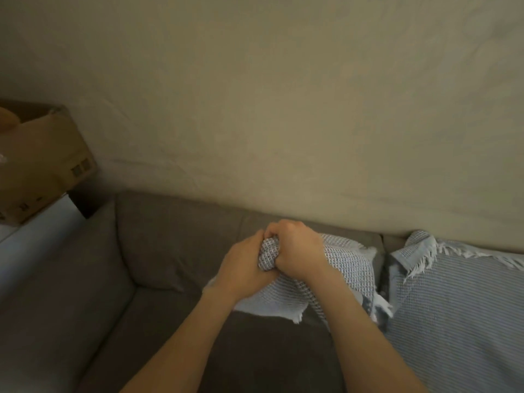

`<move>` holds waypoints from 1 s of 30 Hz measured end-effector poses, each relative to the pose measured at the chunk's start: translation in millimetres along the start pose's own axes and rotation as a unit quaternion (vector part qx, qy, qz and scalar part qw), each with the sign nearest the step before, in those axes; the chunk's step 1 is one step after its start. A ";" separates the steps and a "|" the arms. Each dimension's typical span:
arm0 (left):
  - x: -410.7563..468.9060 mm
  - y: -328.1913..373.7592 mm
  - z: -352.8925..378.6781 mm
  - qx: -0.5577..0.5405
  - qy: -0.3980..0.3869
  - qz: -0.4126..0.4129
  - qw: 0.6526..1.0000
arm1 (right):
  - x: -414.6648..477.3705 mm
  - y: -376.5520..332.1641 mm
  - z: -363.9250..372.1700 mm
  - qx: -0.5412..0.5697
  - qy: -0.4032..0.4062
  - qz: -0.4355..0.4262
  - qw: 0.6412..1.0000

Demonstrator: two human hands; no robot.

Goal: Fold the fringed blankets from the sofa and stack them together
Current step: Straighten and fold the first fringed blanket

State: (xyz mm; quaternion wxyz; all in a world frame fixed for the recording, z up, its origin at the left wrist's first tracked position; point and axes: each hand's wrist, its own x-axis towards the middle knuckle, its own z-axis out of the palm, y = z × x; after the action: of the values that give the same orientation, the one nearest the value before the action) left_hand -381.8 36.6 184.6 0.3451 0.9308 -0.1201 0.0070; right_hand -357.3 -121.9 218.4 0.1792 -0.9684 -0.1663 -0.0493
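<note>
Left hand (pixel 244 266) and right hand (pixel 297 251) fingers clamp the blanket (pixel 350 269) (soft, light, floppy); we judge its corners, seemingly bunched here, grip best.

The sofa seat (pixel 175 336) on the left lies bare — open room for a hand, hemmed by the armrest (pixel 65 279) and back cushion (pixel 175 236). The bunched blanket (pixel 348 268) fills the middle; just beside it (a dark gap between) the spread blanket (pixel 459 321) covers the right side. The wall (pixel 283 109) stands close behind.
</note>
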 end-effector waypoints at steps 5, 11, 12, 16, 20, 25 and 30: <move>6.2 23.5 -0.7 0.175 0.061 0.025 0.982 | -4.2 18.1 0.0 0.010 0.014 -0.012 1.000; 10.8 21.3 -20.7 0.179 0.077 0.020 0.981 | -19.0 47.7 29.7 0.083 0.011 0.049 0.995; 11.4 18.0 -23.3 0.182 0.088 0.006 0.979 | -19.1 51.1 31.5 0.071 -0.008 0.061 0.996; 12.2 7.9 -28.8 0.195 0.112 -0.061 0.972 | -10.2 47.6 21.9 -0.012 -0.021 0.080 0.996; 15.0 4.0 -29.7 0.186 0.108 -0.155 0.964 | 2.3 22.2 -6.1 -0.025 0.025 0.055 0.998; 16.6 -13.9 -30.0 0.087 0.004 -0.183 0.979 | 7.6 -3.6 -26.6 -0.071 0.036 0.004 0.997; 5.6 -18.8 -14.9 0.087 -0.016 -0.130 0.988 | 18.3 6.0 -34.0 -0.171 0.061 -0.043 0.982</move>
State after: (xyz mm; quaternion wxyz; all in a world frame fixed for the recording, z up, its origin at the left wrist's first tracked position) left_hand -371.1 58.7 184.5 0.2592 0.9649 -0.0021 -0.0424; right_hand -339.3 -134.0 251.0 0.0181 -0.9718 -0.1861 -0.1434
